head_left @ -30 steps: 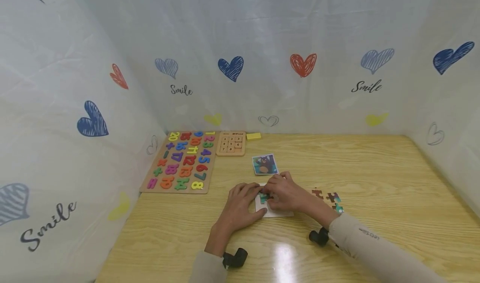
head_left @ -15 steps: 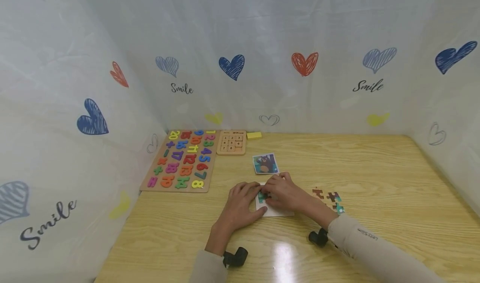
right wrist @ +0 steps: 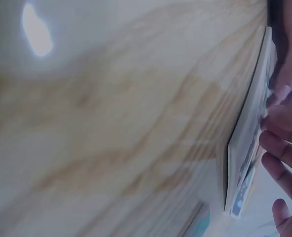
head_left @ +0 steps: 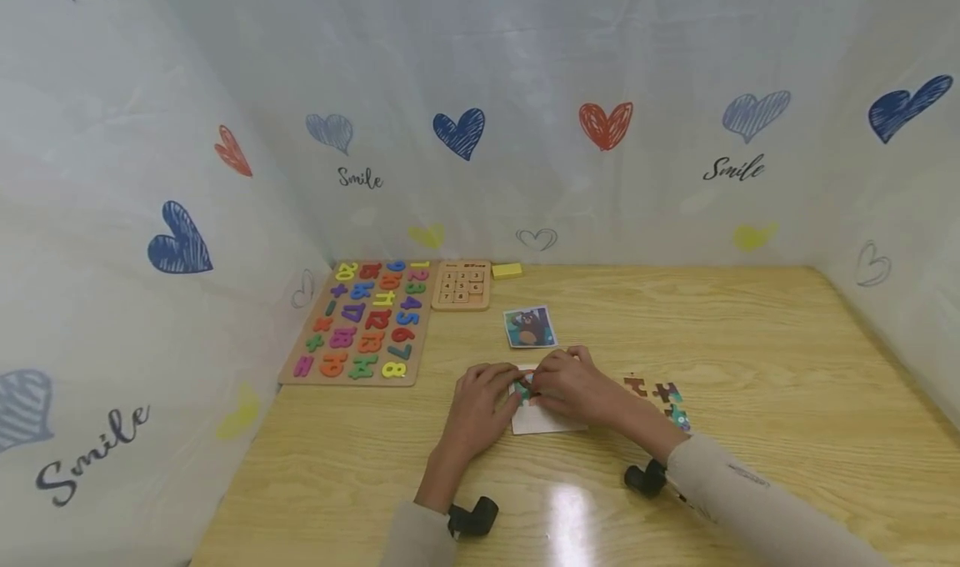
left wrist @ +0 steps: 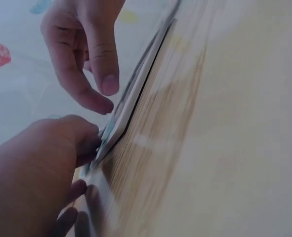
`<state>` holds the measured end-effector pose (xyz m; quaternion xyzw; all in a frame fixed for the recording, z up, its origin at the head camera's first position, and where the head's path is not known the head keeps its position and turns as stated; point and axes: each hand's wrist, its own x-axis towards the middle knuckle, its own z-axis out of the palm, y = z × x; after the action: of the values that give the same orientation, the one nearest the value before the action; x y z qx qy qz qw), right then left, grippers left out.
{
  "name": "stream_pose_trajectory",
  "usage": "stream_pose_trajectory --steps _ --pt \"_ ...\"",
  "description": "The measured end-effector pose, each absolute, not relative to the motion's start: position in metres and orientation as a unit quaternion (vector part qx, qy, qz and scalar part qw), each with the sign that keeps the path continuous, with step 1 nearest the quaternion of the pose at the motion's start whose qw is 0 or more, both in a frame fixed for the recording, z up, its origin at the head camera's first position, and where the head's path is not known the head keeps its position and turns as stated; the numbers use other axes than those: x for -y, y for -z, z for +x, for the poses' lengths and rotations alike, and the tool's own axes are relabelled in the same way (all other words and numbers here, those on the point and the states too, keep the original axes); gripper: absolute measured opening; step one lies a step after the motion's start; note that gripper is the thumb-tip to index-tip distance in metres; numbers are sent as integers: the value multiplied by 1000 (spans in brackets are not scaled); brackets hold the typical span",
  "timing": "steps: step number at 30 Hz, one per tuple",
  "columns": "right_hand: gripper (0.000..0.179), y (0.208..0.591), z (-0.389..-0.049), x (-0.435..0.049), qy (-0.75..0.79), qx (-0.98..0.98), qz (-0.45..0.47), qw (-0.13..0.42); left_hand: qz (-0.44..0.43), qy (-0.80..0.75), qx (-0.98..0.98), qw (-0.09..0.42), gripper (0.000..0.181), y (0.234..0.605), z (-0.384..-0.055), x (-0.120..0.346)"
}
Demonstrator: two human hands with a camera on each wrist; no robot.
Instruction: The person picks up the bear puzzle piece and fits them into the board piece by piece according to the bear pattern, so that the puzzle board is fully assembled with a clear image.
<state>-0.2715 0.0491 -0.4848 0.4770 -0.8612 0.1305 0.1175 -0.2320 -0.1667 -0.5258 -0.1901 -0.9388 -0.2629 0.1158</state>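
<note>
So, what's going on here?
Someone is piecing together a puzzle. Their left hand rests at the left edge of the white board; their right hand is over its far side. Some placed pieces show there, while the near part is bare. Loose pieces lie to the right, and a bear card lies beyond.

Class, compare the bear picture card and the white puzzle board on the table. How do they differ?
The card carries a printed bear, while the board is plain white in its near part, with coloured pieces toward its far left.
The card lies farther from the person, clear of both hands; the board lies nearer, partly covered by the left hand and right hand.
Both lie on the table.
</note>
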Motion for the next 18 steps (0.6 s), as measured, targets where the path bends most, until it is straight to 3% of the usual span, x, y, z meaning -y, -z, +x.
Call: stream_pose_trajectory --steps 8,18 --pt "19 475 -267 -70 -151 884 435 85 -182 274 934 139 32 525 -232 163" --pt "20 474 -267 -92 -168 886 421 97 -180 280 932 141 32 524 -232 162"
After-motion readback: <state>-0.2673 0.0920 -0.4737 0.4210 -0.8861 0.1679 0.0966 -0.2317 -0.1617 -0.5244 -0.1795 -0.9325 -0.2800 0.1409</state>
